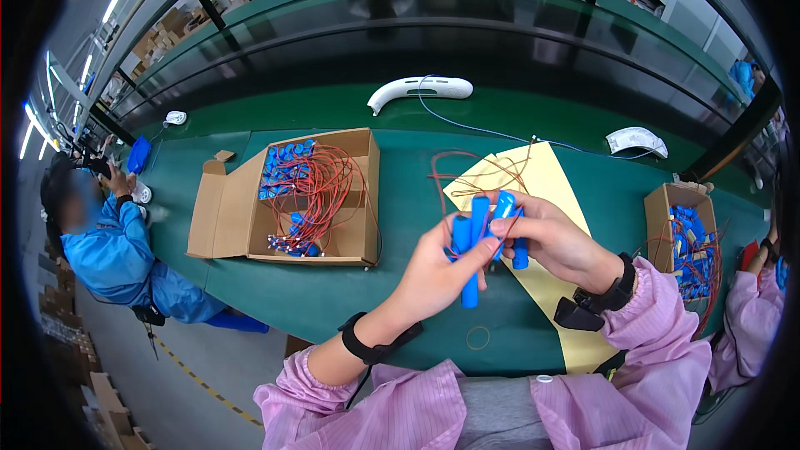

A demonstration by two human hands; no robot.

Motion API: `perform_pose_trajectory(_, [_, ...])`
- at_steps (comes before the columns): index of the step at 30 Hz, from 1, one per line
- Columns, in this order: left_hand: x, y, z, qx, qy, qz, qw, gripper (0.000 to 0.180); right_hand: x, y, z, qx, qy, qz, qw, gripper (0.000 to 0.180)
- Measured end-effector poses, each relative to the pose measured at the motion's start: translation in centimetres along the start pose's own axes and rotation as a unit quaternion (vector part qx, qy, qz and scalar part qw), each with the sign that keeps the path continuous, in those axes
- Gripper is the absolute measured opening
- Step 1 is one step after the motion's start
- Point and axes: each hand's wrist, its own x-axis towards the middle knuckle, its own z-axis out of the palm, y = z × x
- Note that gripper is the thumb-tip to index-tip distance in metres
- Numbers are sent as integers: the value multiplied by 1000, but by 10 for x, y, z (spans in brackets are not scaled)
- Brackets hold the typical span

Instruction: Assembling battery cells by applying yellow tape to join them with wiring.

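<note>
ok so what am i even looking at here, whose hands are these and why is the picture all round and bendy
It is one picture from a wide fisheye camera worn on a person's head, looking down, so straight edges curve. The left hand and right hand belong to that person, in pink sleeves. Together they hold a bundle of blue cylinder cells with thin red wires. Below is a green work table with a yellow paper sheet, an open cardboard box of more blue cells and red wires, and a smaller box at right. Other people work nearby.
</note>
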Motion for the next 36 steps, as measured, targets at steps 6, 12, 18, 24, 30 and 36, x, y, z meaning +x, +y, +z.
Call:
perform_pose_trajectory(6, [-2,13,3,204,-94,-26,974,37,2,-2,0,-52,-1,3,999,45])
perform_pose_trajectory(12, [5,-9,-6,338,-101,91,931,52,2,8,7,-87,1,-56,995,21])
perform_pose_trajectory(18, [10,-20,-24,242,-51,160,956,58,23,19,28,-150,28,-142,978,22])
perform_pose_trajectory(24, [7,-28,-37,298,-90,101,945,69,37,49,18,-273,34,-224,935,30])
perform_pose_trajectory(30, [-2,-18,-62,427,-165,93,884,98,42,53,26,-236,31,-234,943,37])
perform_pose_trajectory(36, [4,-27,-71,444,-170,120,872,99,48,68,24,-194,34,-224,955,38])
